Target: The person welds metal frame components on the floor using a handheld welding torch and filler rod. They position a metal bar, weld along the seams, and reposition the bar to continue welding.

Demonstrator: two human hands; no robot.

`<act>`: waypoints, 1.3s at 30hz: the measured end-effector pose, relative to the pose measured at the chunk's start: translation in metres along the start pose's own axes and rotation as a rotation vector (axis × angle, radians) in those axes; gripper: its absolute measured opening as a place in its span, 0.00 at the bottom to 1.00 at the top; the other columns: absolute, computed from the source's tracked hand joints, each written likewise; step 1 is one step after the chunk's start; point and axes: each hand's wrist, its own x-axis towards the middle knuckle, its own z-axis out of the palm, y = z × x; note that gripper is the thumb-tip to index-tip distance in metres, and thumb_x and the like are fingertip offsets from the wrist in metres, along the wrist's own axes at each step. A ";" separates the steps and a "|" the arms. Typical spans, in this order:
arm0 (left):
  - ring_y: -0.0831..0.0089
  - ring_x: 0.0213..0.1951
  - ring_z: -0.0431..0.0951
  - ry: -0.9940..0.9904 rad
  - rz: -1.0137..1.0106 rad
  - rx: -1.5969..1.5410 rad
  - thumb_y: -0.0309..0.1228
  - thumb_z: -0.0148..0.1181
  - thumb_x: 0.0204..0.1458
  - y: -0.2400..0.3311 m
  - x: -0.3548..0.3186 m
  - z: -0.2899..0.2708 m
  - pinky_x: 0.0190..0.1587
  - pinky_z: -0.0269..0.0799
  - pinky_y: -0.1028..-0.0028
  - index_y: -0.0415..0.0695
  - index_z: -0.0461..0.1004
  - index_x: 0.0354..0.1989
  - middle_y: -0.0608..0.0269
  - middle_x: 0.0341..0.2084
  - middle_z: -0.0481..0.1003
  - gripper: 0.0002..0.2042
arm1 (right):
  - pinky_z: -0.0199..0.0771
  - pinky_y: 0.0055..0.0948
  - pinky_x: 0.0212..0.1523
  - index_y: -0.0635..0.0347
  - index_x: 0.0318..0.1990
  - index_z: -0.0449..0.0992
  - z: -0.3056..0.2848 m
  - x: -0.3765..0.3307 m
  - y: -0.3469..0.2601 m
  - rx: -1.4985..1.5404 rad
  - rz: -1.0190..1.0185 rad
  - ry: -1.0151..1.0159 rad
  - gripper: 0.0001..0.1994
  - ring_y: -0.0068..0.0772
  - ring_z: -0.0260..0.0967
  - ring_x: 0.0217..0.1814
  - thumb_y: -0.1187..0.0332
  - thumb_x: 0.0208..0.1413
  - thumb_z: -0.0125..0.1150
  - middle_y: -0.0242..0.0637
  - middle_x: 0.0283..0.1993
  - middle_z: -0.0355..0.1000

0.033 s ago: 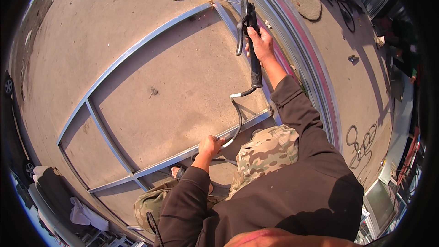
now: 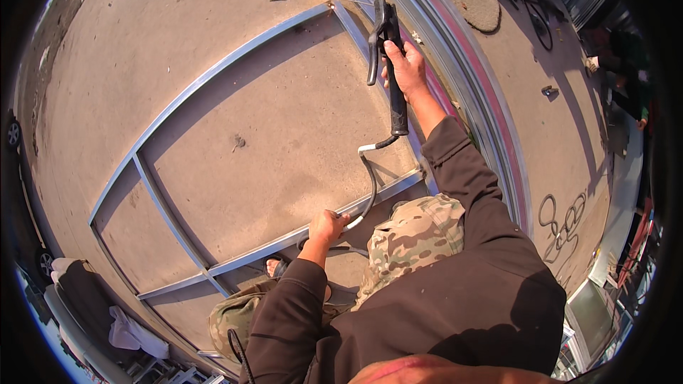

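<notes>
My right hand (image 2: 407,71) is wrapped round the handle of a black welding electrode holder (image 2: 398,110). From its jaws a thin welding electrode (image 2: 354,1) points left, its tip by the far corner of a metal frame (image 2: 256,250) lying on the ground. A black welding cable (image 2: 373,185) with pale taped sections hangs from the handle's lower end. It runs down to my left hand (image 2: 327,228), which is closed on it at the frame's near bar. My left fingers are partly hidden.
Long metal profiles (image 2: 491,107) lie along the frame's right side. Beyond them are a rough mat (image 2: 471,3) and coiled cable (image 2: 562,224). A person sits at the far right edge. A white cloth (image 2: 135,334) lies at the lower left; parked vehicles show at the left rim.
The bright glow and sparks at the frame's far corner have faded to a small spot. Both hands and the electrode holder stay in place.
</notes>
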 end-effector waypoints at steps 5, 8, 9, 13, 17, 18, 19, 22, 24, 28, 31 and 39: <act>0.67 0.27 0.82 0.001 -0.011 -0.003 0.53 0.59 0.55 0.001 -0.002 -0.001 0.38 0.76 0.66 0.44 0.83 0.22 0.63 0.16 0.79 0.23 | 0.69 0.28 0.12 0.60 0.34 0.70 0.002 -0.001 -0.001 -0.032 0.025 -0.011 0.20 0.24 0.68 0.16 0.51 0.57 0.64 0.31 0.26 0.68; 0.67 0.27 0.82 -0.004 -0.007 -0.006 0.53 0.59 0.55 0.002 -0.002 -0.002 0.38 0.76 0.66 0.44 0.83 0.22 0.64 0.16 0.79 0.23 | 0.69 0.28 0.12 0.60 0.34 0.70 0.002 -0.001 0.001 -0.035 0.026 -0.019 0.20 0.24 0.68 0.16 0.51 0.57 0.64 0.31 0.26 0.68; 0.67 0.27 0.82 -0.005 -0.002 -0.003 0.53 0.59 0.55 0.002 -0.002 -0.002 0.38 0.76 0.66 0.44 0.83 0.22 0.64 0.16 0.79 0.23 | 0.69 0.28 0.12 0.60 0.34 0.70 0.002 0.000 0.001 -0.042 0.021 -0.020 0.20 0.24 0.68 0.16 0.51 0.57 0.64 0.31 0.26 0.68; 0.66 0.27 0.82 -0.005 0.010 0.002 0.53 0.59 0.55 0.002 -0.002 -0.002 0.38 0.76 0.66 0.44 0.83 0.22 0.64 0.16 0.79 0.23 | 0.69 0.28 0.12 0.60 0.35 0.71 0.001 0.000 0.002 -0.071 0.030 -0.015 0.20 0.24 0.68 0.16 0.51 0.57 0.63 0.31 0.27 0.68; 0.66 0.27 0.82 -0.009 -0.010 -0.002 0.53 0.59 0.55 0.002 -0.002 -0.002 0.38 0.76 0.66 0.44 0.83 0.22 0.64 0.16 0.79 0.23 | 0.70 0.28 0.13 0.60 0.35 0.70 0.001 0.000 0.000 -0.056 0.046 -0.021 0.19 0.24 0.68 0.17 0.51 0.57 0.64 0.32 0.27 0.68; 0.66 0.27 0.82 -0.002 -0.004 0.003 0.53 0.59 0.55 0.002 -0.002 -0.001 0.38 0.76 0.66 0.44 0.82 0.21 0.64 0.16 0.79 0.23 | 0.70 0.27 0.13 0.60 0.36 0.70 0.001 -0.001 0.000 -0.047 0.052 -0.022 0.19 0.24 0.68 0.17 0.51 0.57 0.64 0.32 0.27 0.69; 0.66 0.27 0.82 0.006 0.003 0.008 0.52 0.59 0.55 0.002 -0.003 -0.001 0.38 0.76 0.66 0.44 0.82 0.21 0.64 0.16 0.79 0.23 | 0.70 0.27 0.13 0.60 0.36 0.70 0.002 -0.001 -0.001 -0.038 0.054 -0.011 0.20 0.24 0.68 0.17 0.51 0.57 0.64 0.32 0.27 0.69; 0.66 0.27 0.82 0.010 0.004 -0.005 0.52 0.60 0.54 0.002 -0.002 -0.001 0.38 0.76 0.66 0.44 0.82 0.20 0.64 0.16 0.79 0.23 | 0.70 0.27 0.13 0.61 0.38 0.71 0.004 -0.002 -0.001 0.114 0.032 0.041 0.20 0.24 0.69 0.17 0.51 0.57 0.63 0.34 0.27 0.69; 0.66 0.27 0.82 0.007 0.004 -0.008 0.52 0.60 0.54 0.000 -0.001 0.000 0.38 0.76 0.66 0.44 0.82 0.20 0.64 0.16 0.79 0.23 | 0.70 0.27 0.13 0.61 0.39 0.71 0.004 0.000 -0.001 0.080 0.018 0.043 0.21 0.25 0.69 0.18 0.50 0.57 0.64 0.35 0.28 0.70; 0.66 0.27 0.82 0.020 0.028 -0.003 0.52 0.60 0.54 -0.003 0.001 0.003 0.38 0.76 0.66 0.44 0.82 0.20 0.63 0.16 0.79 0.23 | 0.70 0.27 0.13 0.61 0.38 0.70 0.002 0.004 0.001 0.032 0.056 0.011 0.22 0.25 0.69 0.18 0.49 0.57 0.64 0.35 0.29 0.70; 0.65 0.27 0.82 0.020 0.030 -0.012 0.52 0.60 0.54 -0.005 0.003 0.005 0.38 0.76 0.66 0.44 0.82 0.20 0.63 0.16 0.79 0.23 | 0.70 0.26 0.14 0.60 0.39 0.70 0.001 0.004 0.004 0.022 0.070 -0.014 0.21 0.24 0.69 0.18 0.49 0.57 0.64 0.34 0.29 0.70; 0.70 0.22 0.81 0.019 0.045 -0.021 0.51 0.61 0.54 -0.006 0.004 0.005 0.33 0.75 0.69 0.42 0.81 0.22 0.62 0.15 0.79 0.23 | 0.70 0.28 0.13 0.61 0.36 0.70 0.003 0.005 0.005 -0.006 0.060 -0.020 0.21 0.25 0.69 0.17 0.49 0.57 0.63 0.33 0.28 0.69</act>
